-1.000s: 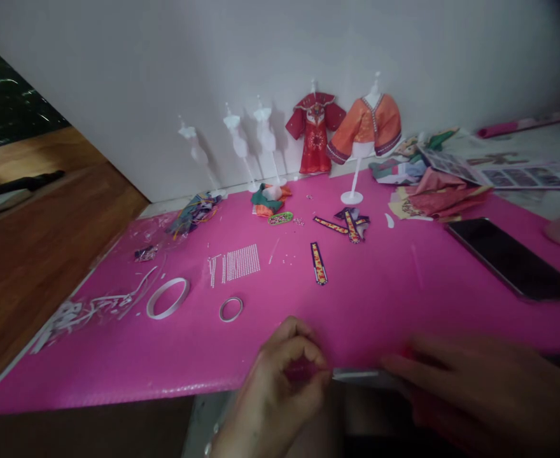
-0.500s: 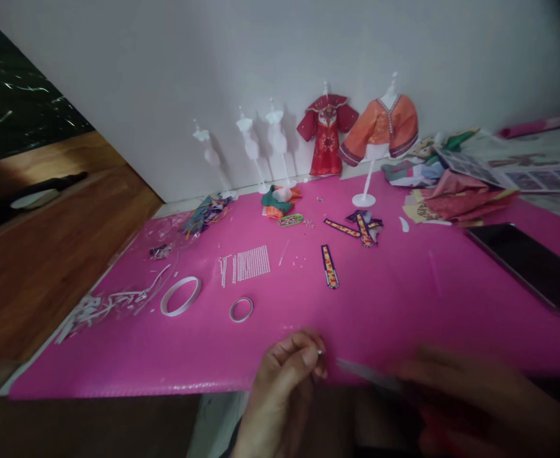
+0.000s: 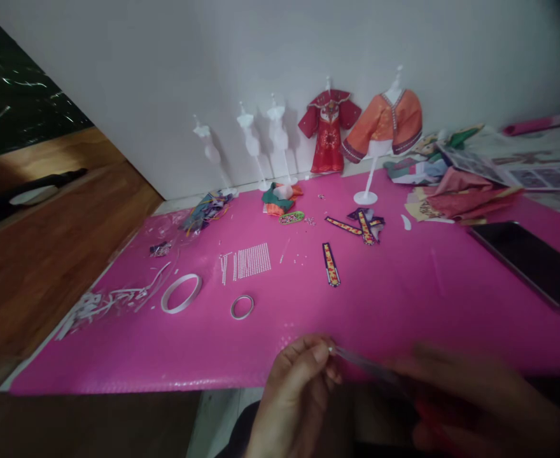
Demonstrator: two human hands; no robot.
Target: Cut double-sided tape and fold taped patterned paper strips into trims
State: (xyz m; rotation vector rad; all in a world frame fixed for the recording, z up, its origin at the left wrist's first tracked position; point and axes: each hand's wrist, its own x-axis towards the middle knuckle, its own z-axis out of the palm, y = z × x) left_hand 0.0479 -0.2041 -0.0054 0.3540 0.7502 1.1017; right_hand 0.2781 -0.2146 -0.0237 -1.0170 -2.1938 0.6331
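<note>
At the near edge of the pink mat (image 3: 394, 305), the left hand (image 3: 296, 388) pinches a tiny white bit (image 3: 330, 349) between thumb and forefinger, the two tips together on it. Just right of those fingertips, the thin blade of a red-handled tool (image 3: 373, 367) points at the white bit; whether they touch I cannot tell. Behind that blade, the right hand (image 3: 480, 391) is closed around the tool, too blurred to show how each finger lies.

Straight ahead of the left fingertips lies a patterned strip (image 3: 331, 264) with a dark border, and past it are more such strips (image 3: 366, 228) with a scrap of purple cloth. Left of the fingers sits a small ring (image 3: 232, 308), with a larger white ring (image 3: 164, 299) farther left. Ahead and to the left of the fingers are rows of white beads (image 3: 254, 261). Ahead of the right hand rests a dark phone (image 3: 523, 264).

Farthest from the fingers, by the wall, stand three bare white mannequins (image 3: 279, 127), then a red robe (image 3: 329, 149) and an orange jacket (image 3: 408, 121), each on its own form.
</note>
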